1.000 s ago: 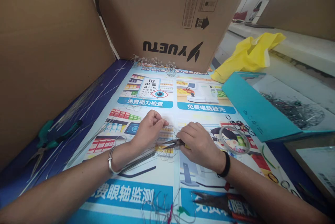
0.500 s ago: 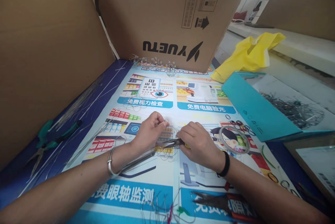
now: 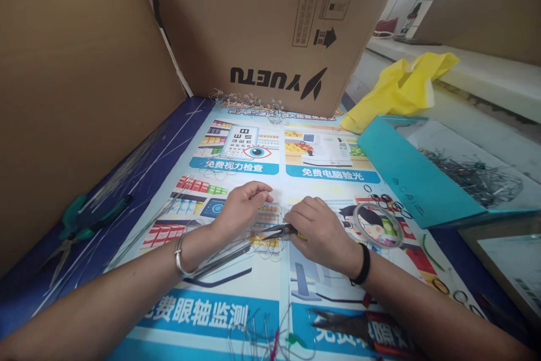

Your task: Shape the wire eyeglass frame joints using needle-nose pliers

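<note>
My right hand is closed around small pliers, whose dark jaws point left and sit slightly apart. A bit of yellow handle shows at the palm. Facing it, my left hand has thumb and forefinger brought together on a thin wire, which is hard to trace against the print. More fine wire loops lie under the pliers' jaws. Long straight wires pass beneath my left wrist, which wears a silver bangle.
Green-handled pliers and long wires lie left. Bent wires and red-handled scissors are in front. On the right are a tape roll, black rings and a blue box of metal pieces. Cardboard walls the back.
My left hand's fingers have straightened and turned slightly, with the thumb and forefinger now reaching further right. The pliers' jaws have tilted slightly; my right hand is nearly in the same place.
</note>
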